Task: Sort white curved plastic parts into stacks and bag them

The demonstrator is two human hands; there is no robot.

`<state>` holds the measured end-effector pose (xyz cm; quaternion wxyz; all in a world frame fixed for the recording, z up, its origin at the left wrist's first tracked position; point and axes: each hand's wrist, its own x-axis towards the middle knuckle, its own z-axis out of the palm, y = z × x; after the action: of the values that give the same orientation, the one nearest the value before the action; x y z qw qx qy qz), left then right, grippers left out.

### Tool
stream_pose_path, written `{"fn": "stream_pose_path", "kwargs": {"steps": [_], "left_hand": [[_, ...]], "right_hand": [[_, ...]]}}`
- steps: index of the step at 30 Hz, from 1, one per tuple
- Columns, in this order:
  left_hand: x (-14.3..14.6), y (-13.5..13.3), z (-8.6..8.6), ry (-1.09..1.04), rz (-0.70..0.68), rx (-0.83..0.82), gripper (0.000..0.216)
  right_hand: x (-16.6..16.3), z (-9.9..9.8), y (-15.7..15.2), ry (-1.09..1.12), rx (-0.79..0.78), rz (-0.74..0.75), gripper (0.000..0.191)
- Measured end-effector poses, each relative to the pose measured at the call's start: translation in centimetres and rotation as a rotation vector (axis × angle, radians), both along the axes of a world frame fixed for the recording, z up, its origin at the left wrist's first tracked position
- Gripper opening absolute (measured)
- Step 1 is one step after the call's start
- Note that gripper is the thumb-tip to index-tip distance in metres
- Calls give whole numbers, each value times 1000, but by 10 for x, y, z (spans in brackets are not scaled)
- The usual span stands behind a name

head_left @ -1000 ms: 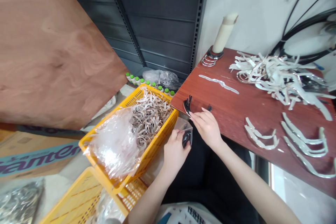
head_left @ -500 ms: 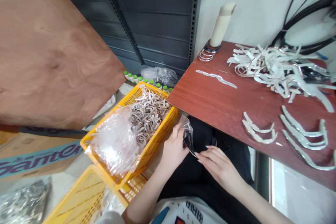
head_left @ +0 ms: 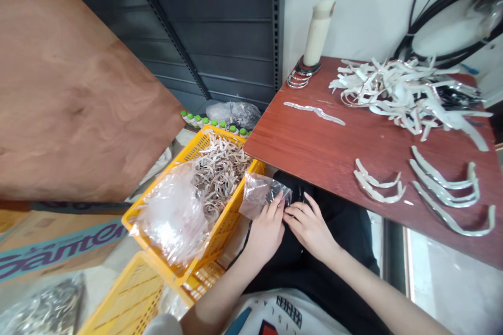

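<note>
Over my lap, a clear plastic bag (head_left: pixel 253 196) stretches out to the left, with dark curved pieces (head_left: pixel 280 190) inside its right part. My left hand (head_left: pixel 266 233) is closed on the bag's near edge, fingers over the dark pieces. At the bag's right end my right hand (head_left: pixel 308 227) pinches the edge, its fingertips close to those of my left hand. How many dark pieces are in there I cannot tell. Left of my hands stands a yellow crate (head_left: pixel 231 220) with many curved silvery-white strips (head_left: pixel 223 167) and a heap of clear bags (head_left: pixel 173 214).
The red-brown table (head_left: pixel 306 146) at right bears a pile of white strips (head_left: pixel 408 94), several curved silvery pieces (head_left: pixel 444 183), a single wavy strip (head_left: pixel 314 112) and a cream cylinder (head_left: pixel 319 34). A second yellow crate (head_left: pixel 121 298), a cardboard box (head_left: pixel 51 241) and a large brown board (head_left: pixel 78 84) are at left.
The bag has come down from upright to lying flat toward the left, and the dark pieces are now within it. My hands have drawn together. The view has shifted slightly.
</note>
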<state>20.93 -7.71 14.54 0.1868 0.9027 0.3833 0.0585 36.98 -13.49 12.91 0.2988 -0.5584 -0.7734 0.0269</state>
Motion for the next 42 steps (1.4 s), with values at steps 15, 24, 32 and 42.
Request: {"fn": "stream_pose_path", "kwargs": {"steps": [15,24,32,42], "left_hand": [[-15,4,-1,-86,-127,-61,75],[-13,-16,13,-130,-138,-142,87],[-17,-20,16,-102,-108,-176,87],[-5,-32,30,-43,-123,-111,79]], "right_hand": [[-7,3,6,1433,-698,-518,49],[-44,8,-22,1127,-578,-519,31],[-41,2,-27,1025,-680,-448,39],[-33,9,-30,1000,-748,-440,37]]}}
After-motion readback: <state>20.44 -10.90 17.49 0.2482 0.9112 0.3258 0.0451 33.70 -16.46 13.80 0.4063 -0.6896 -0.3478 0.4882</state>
